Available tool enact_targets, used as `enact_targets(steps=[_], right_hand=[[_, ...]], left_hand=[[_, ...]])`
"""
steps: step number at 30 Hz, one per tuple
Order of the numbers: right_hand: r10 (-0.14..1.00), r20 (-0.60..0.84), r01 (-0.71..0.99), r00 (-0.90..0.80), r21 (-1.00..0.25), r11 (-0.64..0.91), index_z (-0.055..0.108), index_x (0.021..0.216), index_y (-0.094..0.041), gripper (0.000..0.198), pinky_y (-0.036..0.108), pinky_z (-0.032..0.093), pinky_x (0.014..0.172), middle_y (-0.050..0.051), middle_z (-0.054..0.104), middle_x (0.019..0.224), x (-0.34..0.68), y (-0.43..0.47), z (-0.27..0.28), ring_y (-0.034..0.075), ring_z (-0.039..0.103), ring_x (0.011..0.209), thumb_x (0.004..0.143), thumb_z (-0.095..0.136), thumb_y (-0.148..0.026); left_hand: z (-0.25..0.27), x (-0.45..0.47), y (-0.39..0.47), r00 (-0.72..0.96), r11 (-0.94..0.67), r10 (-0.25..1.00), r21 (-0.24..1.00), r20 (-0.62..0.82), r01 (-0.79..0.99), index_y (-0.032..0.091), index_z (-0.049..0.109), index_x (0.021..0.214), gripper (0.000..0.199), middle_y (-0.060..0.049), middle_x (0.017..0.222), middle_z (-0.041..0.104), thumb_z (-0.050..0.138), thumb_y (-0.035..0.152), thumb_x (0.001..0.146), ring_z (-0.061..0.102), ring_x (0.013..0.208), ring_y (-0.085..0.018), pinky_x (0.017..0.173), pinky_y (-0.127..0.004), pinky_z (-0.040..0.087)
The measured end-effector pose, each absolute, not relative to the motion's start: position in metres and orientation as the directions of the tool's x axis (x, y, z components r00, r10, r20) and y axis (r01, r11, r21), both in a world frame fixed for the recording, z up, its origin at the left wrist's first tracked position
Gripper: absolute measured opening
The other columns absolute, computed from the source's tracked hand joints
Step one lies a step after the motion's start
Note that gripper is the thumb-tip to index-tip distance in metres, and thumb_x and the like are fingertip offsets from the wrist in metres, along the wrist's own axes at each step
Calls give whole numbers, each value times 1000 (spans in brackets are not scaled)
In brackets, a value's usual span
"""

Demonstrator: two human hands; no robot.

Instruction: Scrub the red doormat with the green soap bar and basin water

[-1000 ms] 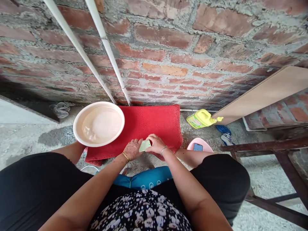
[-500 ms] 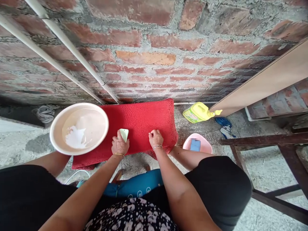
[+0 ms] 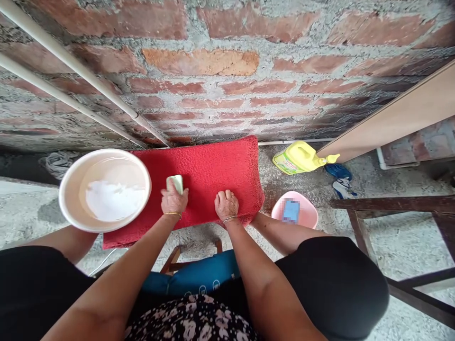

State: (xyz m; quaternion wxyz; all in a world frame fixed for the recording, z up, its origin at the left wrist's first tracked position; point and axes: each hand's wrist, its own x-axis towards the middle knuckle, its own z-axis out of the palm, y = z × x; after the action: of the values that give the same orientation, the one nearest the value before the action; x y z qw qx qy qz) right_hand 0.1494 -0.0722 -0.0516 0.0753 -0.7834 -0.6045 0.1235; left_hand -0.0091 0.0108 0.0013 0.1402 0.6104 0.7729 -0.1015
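A wet red cloth point(image 3: 209, 166), thick and textured, is spread over a low bench or board against the wall. On its left part, my left hand point(image 3: 174, 201) is closed over a pale green scrubbing brush point(image 3: 177, 183) with a smooth flat back; any bristles underneath are hidden. My right hand point(image 3: 226, 204) presses on the cloth near the front edge, its fingers curled down onto the fabric. A large cream basin point(image 3: 64, 199) of water stands at the cloth's left end.
Right of the cloth, a yellow detergent jug point(image 3: 296, 157) stands on the floor. A pink basin point(image 3: 311, 213) holds a blue, blurred item. A brick wall point(image 3: 227, 90) rises close behind, with white pipes point(image 3: 92, 73) at left. A dark wooden frame point(image 3: 387, 203) is at right.
The brush in my left hand has moved away from me and slightly left across the cloth. My right hand has settled from a loose fist onto the fabric. The view has shifted.
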Motion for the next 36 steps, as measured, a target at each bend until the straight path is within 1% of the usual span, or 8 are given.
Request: enact_targets(steps=[4,6,11,14,20,26,29,36], right_hand=[[964,-88,930,251,-255,-265,58,84,-22,22,30,30,77,5,53,87,149,-72,-53,18,45,84,91,41,-34],[963,-80,930,257,-250,-269,58,84,-23,22,30,30,77,4,53,86,149,-73,-54,18,45,83,91,40,-35],[969,-45,936,245,-249,-248,58,83,-23,24,30,30,76,5,53,86,150,-74,-56,18,45,82,92,39,-35],[967,-27,938,254,-235,-253,58,82,-22,24,29,29,75,5,53,85,150,-75,-56,18,45,81,91,40,-34],[968,-20,946,252,-208,-250,59,84,-21,23,29,29,75,5,52,84,149,-76,-57,18,45,80,91,41,-32],[968,-2,952,252,-181,-248,60,85,-20,25,29,30,72,6,53,84,148,-76,-58,18,46,79,91,40,-32],[967,12,954,254,-165,-249,61,86,-19,24,29,29,70,6,53,84,148,-77,-61,17,46,79,90,41,-32],[970,70,967,235,-121,-225,60,83,-19,27,29,30,69,6,52,81,149,-79,-65,18,46,78,92,39,-34]], left_hand=[[4,22,-6,100,-35,902,160,-419,986,25,27,143,76,-15,111,50,45,62,79,59,89,-28,72,-37,46],[7,23,-3,135,-51,907,215,-399,975,29,28,142,74,-13,111,50,43,64,79,59,89,-27,71,-36,47],[1,-8,33,-247,306,914,149,-323,940,22,21,144,76,-16,113,47,41,61,82,59,86,-27,71,-39,45],[-5,0,33,-289,346,904,139,-316,928,18,20,144,78,-19,115,46,47,56,81,59,89,-28,73,-39,45],[2,41,12,107,53,889,333,-444,941,31,30,140,69,-11,114,50,50,56,79,60,92,-25,77,-35,46],[6,-18,53,-277,374,883,209,-380,903,25,23,144,71,-16,117,50,44,55,83,60,93,-27,79,-38,46],[2,-16,52,-325,411,868,178,-375,894,22,20,145,73,-17,120,48,47,48,83,59,97,-27,80,-38,46],[3,43,15,193,38,840,410,-507,911,34,30,140,72,-9,121,46,56,52,75,57,99,-24,82,-35,46]])
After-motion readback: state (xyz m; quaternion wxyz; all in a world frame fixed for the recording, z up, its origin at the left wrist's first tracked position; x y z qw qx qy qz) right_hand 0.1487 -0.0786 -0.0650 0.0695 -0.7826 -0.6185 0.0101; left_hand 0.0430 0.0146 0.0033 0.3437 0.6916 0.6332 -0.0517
